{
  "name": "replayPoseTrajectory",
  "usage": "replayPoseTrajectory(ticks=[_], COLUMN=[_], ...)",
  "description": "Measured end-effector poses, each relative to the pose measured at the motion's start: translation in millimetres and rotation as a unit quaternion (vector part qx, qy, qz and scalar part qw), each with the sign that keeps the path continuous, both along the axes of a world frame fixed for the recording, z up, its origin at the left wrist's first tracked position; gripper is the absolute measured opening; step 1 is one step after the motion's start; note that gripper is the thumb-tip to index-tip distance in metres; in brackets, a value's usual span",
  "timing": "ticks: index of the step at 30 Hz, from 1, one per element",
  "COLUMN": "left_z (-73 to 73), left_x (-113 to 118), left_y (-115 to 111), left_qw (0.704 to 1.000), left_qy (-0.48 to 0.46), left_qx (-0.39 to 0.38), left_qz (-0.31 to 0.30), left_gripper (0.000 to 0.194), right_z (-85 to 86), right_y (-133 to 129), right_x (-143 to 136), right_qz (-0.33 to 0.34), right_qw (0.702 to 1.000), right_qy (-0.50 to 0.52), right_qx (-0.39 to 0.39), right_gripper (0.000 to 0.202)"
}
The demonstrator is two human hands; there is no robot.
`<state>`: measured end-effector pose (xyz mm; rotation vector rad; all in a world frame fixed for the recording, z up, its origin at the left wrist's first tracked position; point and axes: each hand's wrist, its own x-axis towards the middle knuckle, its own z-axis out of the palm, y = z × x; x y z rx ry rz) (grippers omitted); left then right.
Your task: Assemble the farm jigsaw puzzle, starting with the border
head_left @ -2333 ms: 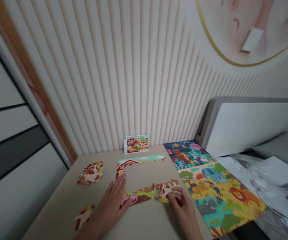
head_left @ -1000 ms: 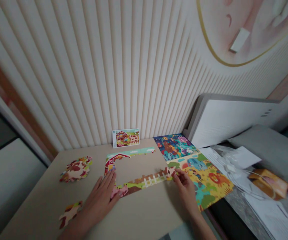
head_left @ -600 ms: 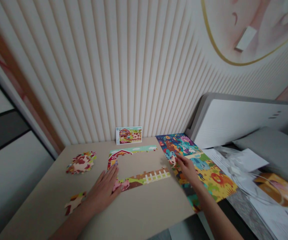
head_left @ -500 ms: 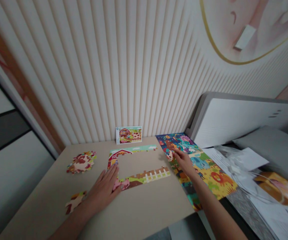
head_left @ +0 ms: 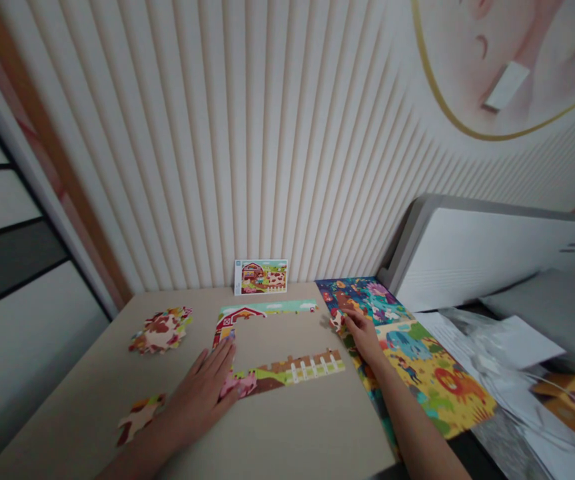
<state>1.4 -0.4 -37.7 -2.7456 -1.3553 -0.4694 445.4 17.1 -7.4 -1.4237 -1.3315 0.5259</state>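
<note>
Your right hand (head_left: pixel 361 328) pinched a white-and-brown puzzle piece (head_left: pixel 336 321) near the left edge of the dark-blue animal picture (head_left: pixel 371 298). Your left hand (head_left: pixel 208 383) lay flat over the left side of the unfinished farm border (head_left: pixel 280 375). Two heaps of loose pieces (head_left: pixel 161 331) lay farther left; behind the border, a farm card (head_left: pixel 261 277) stood against the ribbed wall (head_left: pixel 277 133).

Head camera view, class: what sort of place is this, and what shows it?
Probably a bedroom: a headboard-like panel beside the table, what looks like a grey pillow, and a gold-rimmed picture.
</note>
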Motion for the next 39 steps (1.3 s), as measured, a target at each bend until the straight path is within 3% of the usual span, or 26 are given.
replayPoseTrajectory(ticks=[13,16,21,23,26,30,33,35,39], left_z=[-7.3,-2.0,18.7,22.6,19.5,21.2,37.5,49.7,60.3], left_x=[-3.6,0.4,2.0,-14.3,-62.3,-125.3,-137.1,-131.6,-119.1], left_y=[1.6,0.1,-13.6,-22.5,-34.1,-49.4,-63.3,-68.9,-69.6], left_qw=[1.000,1.000,0.997,0.997,0.997,0.987,0.974,0.974,0.969], left_qy=[-0.005,0.005,0.013,0.017,0.037,0.056,0.037,0.004,-0.068], left_qx=[0.005,0.022,0.070,0.073,0.046,-0.065,-0.162,-0.175,-0.180], left_qz=[-0.008,-0.009,0.002,0.012,0.054,0.133,0.154,0.145,0.157], left_gripper=[0.074,0.073,0.068,0.066,0.064,0.059,0.061,0.057,0.054], right_z=[0.8,0.9,4.3,5.9,8.2,17.2,32.9,46.2,66.1], right_y=[0.3,0.2,-3.0,-5.5,-9.4,-10.8,-9.0,-12.0,-44.5], right_x=[0.4,0.2,-2.5,-4.1,-5.0,-2.2,-8.3,-25.6,-95.7], right_qz=[0.001,-0.002,-0.012,-0.015,-0.023,-0.036,-0.002,0.067,0.229], right_qw=[1.000,1.000,0.999,0.999,0.998,0.997,0.997,0.995,0.965], right_qy=[-0.014,-0.024,-0.043,-0.050,-0.057,-0.068,-0.077,-0.066,-0.049], right_qx=[-0.006,-0.006,0.003,0.007,0.015,0.017,0.005,-0.027,-0.115], right_gripper=[0.046,0.047,0.047,0.048,0.048,0.051,0.049,0.046,0.036])
